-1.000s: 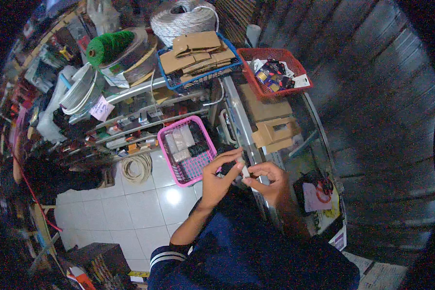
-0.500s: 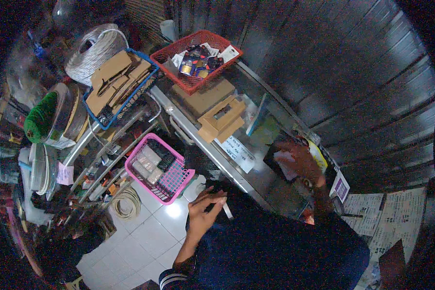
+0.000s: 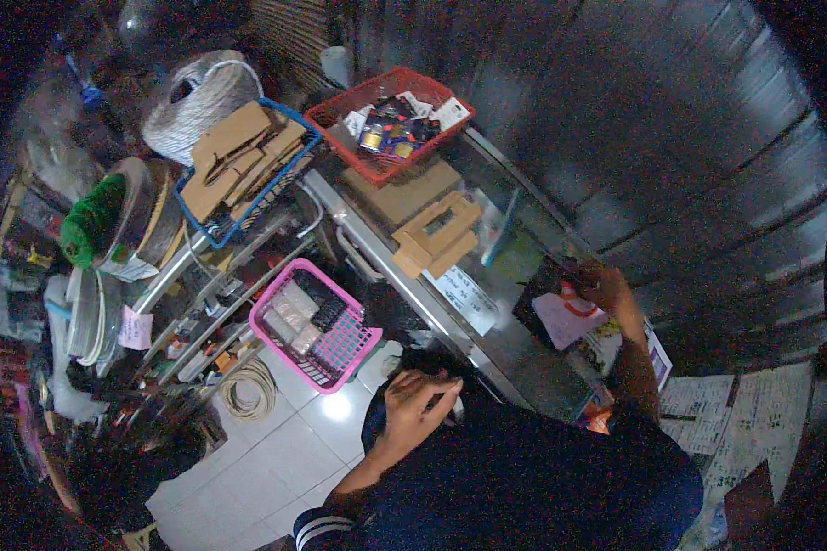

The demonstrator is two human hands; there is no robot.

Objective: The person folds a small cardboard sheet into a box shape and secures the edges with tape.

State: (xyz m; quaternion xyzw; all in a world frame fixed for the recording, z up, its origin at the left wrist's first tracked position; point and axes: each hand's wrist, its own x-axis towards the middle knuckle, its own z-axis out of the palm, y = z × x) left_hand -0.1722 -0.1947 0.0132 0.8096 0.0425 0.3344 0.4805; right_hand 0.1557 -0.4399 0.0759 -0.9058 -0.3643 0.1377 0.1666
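My left hand [image 3: 418,404] is in front of my torso with its fingers bent together. A small pale piece [image 3: 458,410] shows by its fingertips, too little of it to name. My right hand [image 3: 608,292] reaches over the far right part of the glass counter [image 3: 533,372]. Its fingers are dark and blurred, so its grip does not show. Beside that hand lies a pale pink flat piece [image 3: 557,320] with a red curved shape [image 3: 576,303] on or against it. A whitish printed item with yellow on it [image 3: 603,347] lies below my right wrist.
A folded cardboard piece [image 3: 439,233] lies on the counter, behind it a red basket [image 3: 377,173] of small packages. To the left are a blue crate [image 3: 289,176] of cardboard, a rope spool [image 3: 198,106], a pink basket [image 3: 259,317] and a coiled cable [image 3: 248,390] on the floor.
My right hand has drawn up and aside, uncovering the pink piece and the red shape. My left hand has moved slightly right, and the pale strip by it shows less. The view has shifted slightly.
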